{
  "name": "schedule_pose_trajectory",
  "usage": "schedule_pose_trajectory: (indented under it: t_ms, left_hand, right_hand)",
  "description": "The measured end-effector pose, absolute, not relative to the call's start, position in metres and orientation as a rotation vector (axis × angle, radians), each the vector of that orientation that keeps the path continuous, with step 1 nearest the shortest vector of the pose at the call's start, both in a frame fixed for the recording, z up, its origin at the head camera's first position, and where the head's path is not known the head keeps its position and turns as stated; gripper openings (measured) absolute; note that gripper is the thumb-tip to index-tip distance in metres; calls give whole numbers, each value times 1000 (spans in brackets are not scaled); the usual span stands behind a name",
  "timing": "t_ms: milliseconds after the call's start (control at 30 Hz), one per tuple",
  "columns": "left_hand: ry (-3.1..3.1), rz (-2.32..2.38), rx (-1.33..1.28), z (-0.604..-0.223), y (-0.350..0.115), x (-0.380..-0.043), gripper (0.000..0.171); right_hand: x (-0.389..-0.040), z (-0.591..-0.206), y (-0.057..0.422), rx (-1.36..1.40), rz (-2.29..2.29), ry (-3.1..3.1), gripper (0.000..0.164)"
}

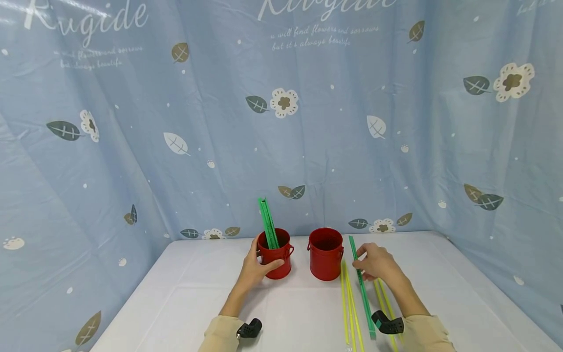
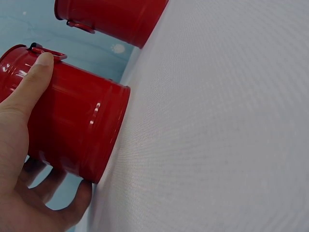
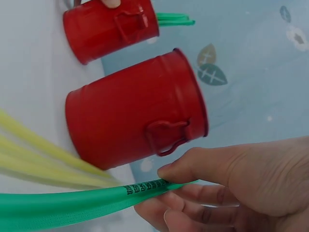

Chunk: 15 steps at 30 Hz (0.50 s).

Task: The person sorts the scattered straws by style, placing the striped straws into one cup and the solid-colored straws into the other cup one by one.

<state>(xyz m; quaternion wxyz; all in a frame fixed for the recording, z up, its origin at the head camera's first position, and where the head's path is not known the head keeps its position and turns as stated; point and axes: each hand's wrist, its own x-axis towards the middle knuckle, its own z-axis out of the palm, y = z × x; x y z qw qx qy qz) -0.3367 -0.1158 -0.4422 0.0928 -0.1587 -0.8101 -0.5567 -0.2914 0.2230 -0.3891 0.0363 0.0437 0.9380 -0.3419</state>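
My left hand [image 1: 256, 268] holds the left red bucket [image 1: 279, 264], thumb against its near side and fingers round the far side. In the left wrist view the thumb lies by the handle mount of that bucket [image 2: 72, 116]. Several long green strips [image 1: 269, 225] stand in it, leaning left. My right hand [image 1: 377, 263] pinches a long flat green strip [image 1: 364, 298] between thumb and fingers near its far end. Dark printing shows on this strip [image 3: 87, 205] in the right wrist view. The right red bucket [image 1: 325, 258] stands upright just left of the right hand.
Several thin yellow sticks [image 1: 352, 308] lie on the white tabletop [image 1: 299, 318] left of the held strip. More yellow sticks [image 1: 384, 303] lie under the right forearm. A blue patterned curtain [image 1: 281, 146] hangs behind the table and along both sides.
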Motion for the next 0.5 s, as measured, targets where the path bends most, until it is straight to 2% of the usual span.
schedule_pose_trajectory:
  t_ms: [267,500]
  left_hand:
    - [-2413,-1632,-440,-464,-120,-355,91]
    - [-2412,-1635,-449,-466,-121,-357,92]
  right_hand:
    - [-286,-375,221,103,-1071,2923,35]
    - [-280,-365,218,63,-1100,2981,35]
